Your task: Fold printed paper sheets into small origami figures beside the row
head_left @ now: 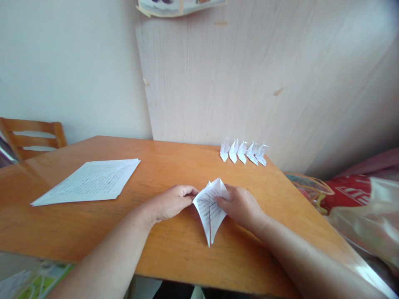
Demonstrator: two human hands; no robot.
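A partly folded sheet of printed paper [210, 209], shaped like a kite with its point toward me, lies on the orange wooden table [156, 245]. My left hand [170, 202] pinches its left upper edge with curled fingers. My right hand [240, 205] grips the right upper edge, fingers bent over the paper. Both hands rest on the tabletop on either side of the fold.
Several small folded paper cranes [243, 151] stand in a row at the table's far edge by a wooden panel [249, 74]. A stack of printed sheets [90, 180] lies at left. A wooden chair [31, 139] stands far left. Plastic bags [358, 207] sit at right.
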